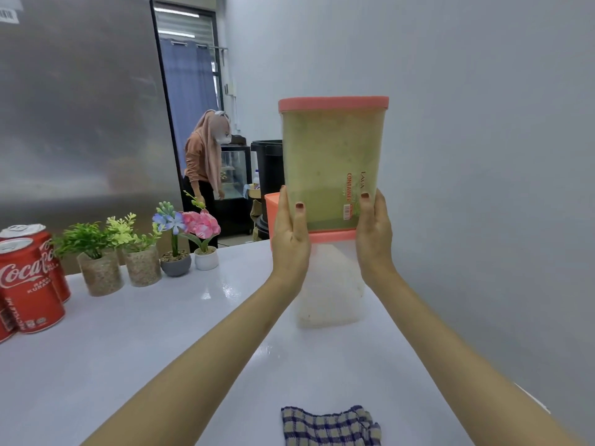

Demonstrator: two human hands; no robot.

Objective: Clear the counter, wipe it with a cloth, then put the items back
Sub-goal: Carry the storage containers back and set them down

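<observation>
I hold a tall clear container point(331, 162) with a pink lid and green powder inside, raised above the white counter point(161, 349). My left hand point(289, 230) grips its left lower side and my right hand point(375, 230) grips its right lower side. Directly below it stands a second pink-lidded container point(331, 284) with white contents, against the wall. A blue-and-white checked cloth point(331, 426) lies crumpled on the counter's near edge.
Red Coca-Cola cans point(29, 284) stand at the left. Several small potted artificial plants point(141, 252) line the counter's far left edge. A grey wall point(483, 188) bounds the right side. A person point(206, 169) stands beyond, near a black bin point(267, 175).
</observation>
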